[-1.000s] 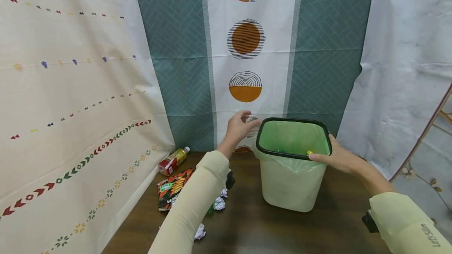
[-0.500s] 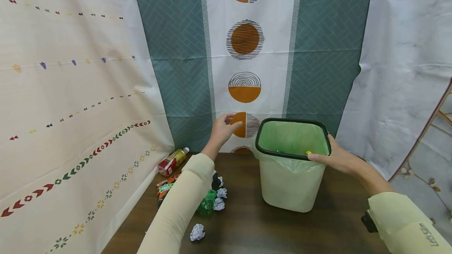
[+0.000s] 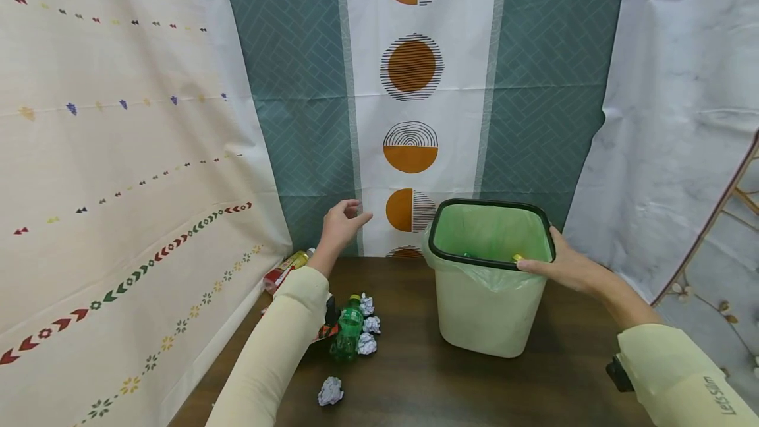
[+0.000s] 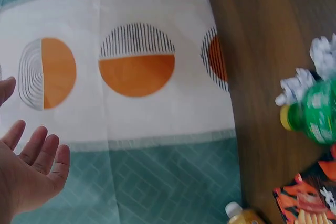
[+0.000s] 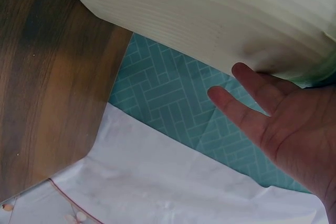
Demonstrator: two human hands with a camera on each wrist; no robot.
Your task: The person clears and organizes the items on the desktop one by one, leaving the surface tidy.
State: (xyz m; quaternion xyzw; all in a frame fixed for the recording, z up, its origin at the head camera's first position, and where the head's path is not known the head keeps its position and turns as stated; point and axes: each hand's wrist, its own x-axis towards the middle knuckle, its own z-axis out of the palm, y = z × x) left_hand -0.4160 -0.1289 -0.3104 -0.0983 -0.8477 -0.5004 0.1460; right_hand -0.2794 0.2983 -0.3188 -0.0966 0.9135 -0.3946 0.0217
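My left hand is raised over the back left of the table, fingers loosely bent and nothing in them. Below its forearm stands a green plastic bottle with a yellow cap, beside several crumpled paper balls. My right hand holds the right front corner of a pale trash bin, thumb on the black rim and fingers along the outer side. A green liner bag lines the bin, and a small yellow item shows inside. In the right wrist view two fingers extend beside the bin wall.
A bottle with a red and yellow label lies at the back left, partly behind the left arm. A black and orange snack packet is mostly hidden by that arm. One paper ball lies nearer the front. Curtains surround the dark wooden table.
My left hand has moved left, away from the bin, uncovering the green bottle and paper balls while covering more of the snack packet. The right hand and bin stay in place.
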